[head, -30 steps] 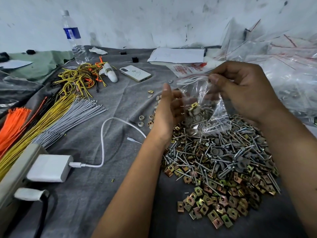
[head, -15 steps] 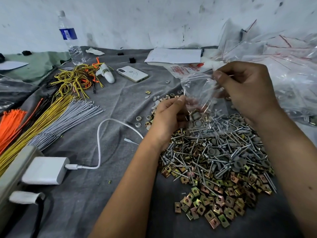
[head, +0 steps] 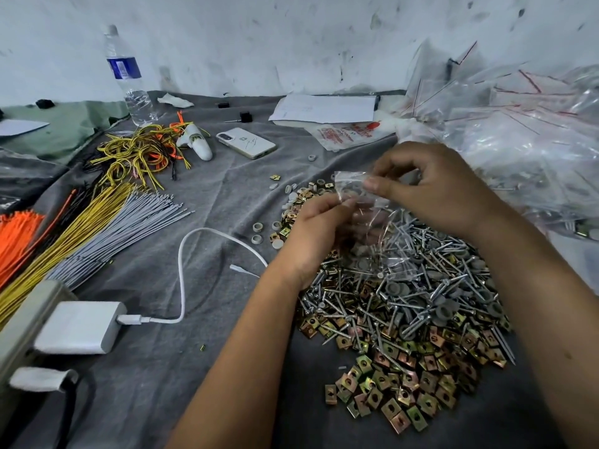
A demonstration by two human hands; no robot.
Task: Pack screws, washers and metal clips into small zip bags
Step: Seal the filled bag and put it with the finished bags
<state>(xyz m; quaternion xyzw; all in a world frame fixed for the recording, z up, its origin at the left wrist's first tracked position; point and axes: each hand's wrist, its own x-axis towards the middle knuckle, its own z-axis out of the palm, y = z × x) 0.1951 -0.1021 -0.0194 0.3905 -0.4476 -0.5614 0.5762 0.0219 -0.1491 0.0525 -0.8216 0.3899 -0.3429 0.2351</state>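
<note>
Both forearms reach forward — left hand (head: 319,226) and right hand (head: 431,186) pinching, fingers curled.

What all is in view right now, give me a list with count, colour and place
zip bag: one, clear, held over the pile
screws: many, silver, centre-right heap
metal clips: many, brass-coloured, heap's near edge
washers: several, grey-white, left of heap
bagged stock: heap, clear, far right
phone: one, white, centre back
water bottle: one, clear, back left
cable ties: bundles, orange, yellow, grey, left
charger: one, white, near left
left hand: pinches bag
right hand: pinches bag top
</note>
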